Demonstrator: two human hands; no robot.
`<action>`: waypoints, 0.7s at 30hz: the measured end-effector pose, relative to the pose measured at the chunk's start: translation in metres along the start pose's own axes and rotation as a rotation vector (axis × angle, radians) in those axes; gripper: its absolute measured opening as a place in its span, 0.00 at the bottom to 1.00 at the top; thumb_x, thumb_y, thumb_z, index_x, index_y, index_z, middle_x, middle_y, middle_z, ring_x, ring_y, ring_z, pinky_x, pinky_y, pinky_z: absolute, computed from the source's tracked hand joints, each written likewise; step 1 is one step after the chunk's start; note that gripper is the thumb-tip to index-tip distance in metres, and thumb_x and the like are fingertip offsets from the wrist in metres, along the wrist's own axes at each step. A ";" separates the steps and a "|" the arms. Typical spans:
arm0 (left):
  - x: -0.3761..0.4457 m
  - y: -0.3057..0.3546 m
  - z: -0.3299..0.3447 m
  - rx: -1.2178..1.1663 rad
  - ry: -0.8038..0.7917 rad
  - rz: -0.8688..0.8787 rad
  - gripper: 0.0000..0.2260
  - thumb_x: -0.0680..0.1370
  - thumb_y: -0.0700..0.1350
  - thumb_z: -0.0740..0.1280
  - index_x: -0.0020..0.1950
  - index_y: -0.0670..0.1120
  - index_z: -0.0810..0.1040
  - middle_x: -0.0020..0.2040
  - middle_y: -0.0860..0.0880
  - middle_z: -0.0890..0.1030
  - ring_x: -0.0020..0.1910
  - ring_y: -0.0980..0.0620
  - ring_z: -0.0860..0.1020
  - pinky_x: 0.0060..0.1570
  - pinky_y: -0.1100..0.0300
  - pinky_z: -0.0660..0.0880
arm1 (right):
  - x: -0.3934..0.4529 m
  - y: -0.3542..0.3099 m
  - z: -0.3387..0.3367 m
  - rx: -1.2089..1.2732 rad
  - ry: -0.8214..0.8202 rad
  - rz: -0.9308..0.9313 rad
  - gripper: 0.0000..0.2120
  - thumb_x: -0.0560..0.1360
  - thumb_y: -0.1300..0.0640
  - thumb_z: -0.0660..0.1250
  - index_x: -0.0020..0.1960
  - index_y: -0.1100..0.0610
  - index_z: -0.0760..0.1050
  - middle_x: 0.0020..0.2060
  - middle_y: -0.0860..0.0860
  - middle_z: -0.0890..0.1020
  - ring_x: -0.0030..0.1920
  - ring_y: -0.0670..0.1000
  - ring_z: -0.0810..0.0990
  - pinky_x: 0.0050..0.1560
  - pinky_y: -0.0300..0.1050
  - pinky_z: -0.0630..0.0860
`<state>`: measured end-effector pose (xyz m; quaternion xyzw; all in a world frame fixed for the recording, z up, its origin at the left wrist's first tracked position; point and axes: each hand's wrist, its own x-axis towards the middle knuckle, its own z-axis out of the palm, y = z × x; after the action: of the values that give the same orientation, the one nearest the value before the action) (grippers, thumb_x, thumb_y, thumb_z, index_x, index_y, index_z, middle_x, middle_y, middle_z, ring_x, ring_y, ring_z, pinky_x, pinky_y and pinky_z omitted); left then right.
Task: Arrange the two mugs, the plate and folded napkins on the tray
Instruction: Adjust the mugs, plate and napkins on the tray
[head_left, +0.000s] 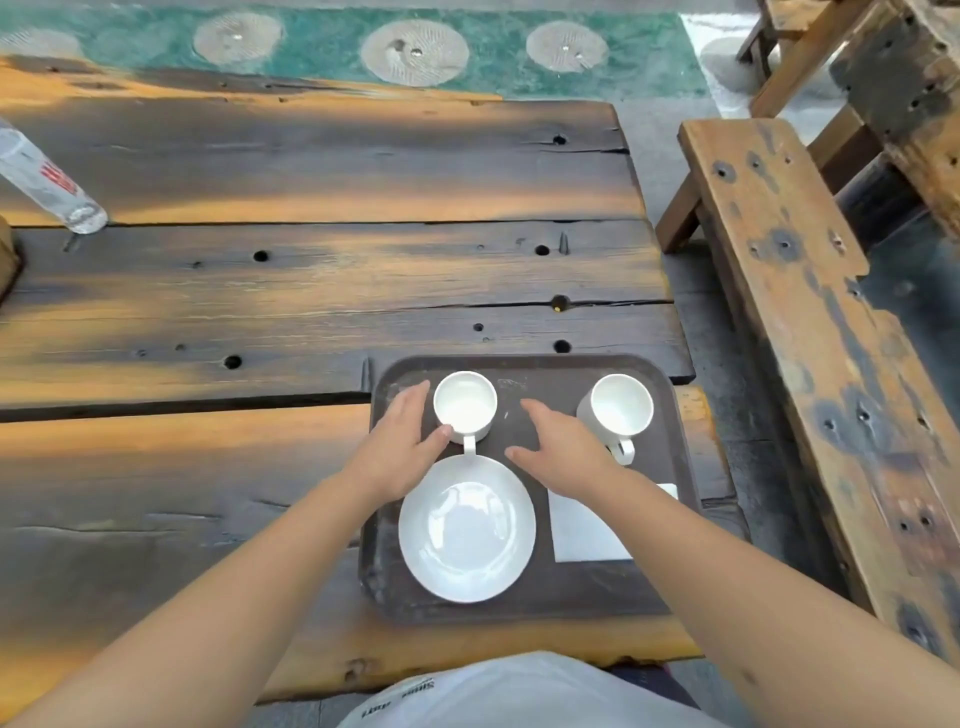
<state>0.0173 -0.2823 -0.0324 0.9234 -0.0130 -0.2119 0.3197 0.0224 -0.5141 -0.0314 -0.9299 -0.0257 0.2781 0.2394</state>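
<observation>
Both hands hold nothing: left hand (397, 447), fingers straight, brushes the left mug (465, 406) with its thumb; right hand (558, 441) hovers spread between the mugs. Each upright mug's handle points toward the person. Right mug (621, 410), plate (466, 530) and folded napkins (584, 530) sit on the tray (545, 374) at the wooden table's (311, 291) near right corner.

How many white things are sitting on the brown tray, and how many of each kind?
White mugs: 2, the left mug and the right mug
White plate: 1
White folded napkins: 1 stack visible; the sheets in it cannot be counted
Total: 4 white things on the tray
</observation>
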 end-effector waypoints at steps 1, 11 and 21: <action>0.006 -0.003 -0.001 -0.037 -0.033 0.001 0.33 0.80 0.56 0.62 0.80 0.48 0.50 0.80 0.48 0.54 0.78 0.51 0.53 0.73 0.54 0.54 | 0.006 -0.004 0.002 0.013 0.003 0.002 0.36 0.76 0.44 0.66 0.77 0.52 0.54 0.70 0.54 0.72 0.67 0.56 0.72 0.58 0.50 0.72; 0.037 -0.017 0.007 -0.303 -0.171 -0.007 0.35 0.75 0.47 0.72 0.76 0.60 0.57 0.71 0.54 0.71 0.61 0.55 0.77 0.64 0.51 0.74 | 0.043 -0.023 0.015 0.168 0.001 -0.054 0.26 0.73 0.52 0.70 0.68 0.50 0.65 0.56 0.51 0.82 0.54 0.53 0.80 0.53 0.54 0.78; 0.042 -0.016 0.022 -0.423 -0.091 -0.040 0.33 0.72 0.44 0.76 0.69 0.62 0.64 0.67 0.58 0.74 0.59 0.54 0.78 0.60 0.56 0.76 | 0.048 -0.015 0.012 0.175 0.020 -0.073 0.28 0.72 0.52 0.72 0.69 0.50 0.68 0.51 0.50 0.84 0.51 0.53 0.82 0.51 0.55 0.79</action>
<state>0.0445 -0.2889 -0.0738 0.8253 0.0358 -0.2576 0.5012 0.0573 -0.4868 -0.0574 -0.9066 -0.0328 0.2612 0.3297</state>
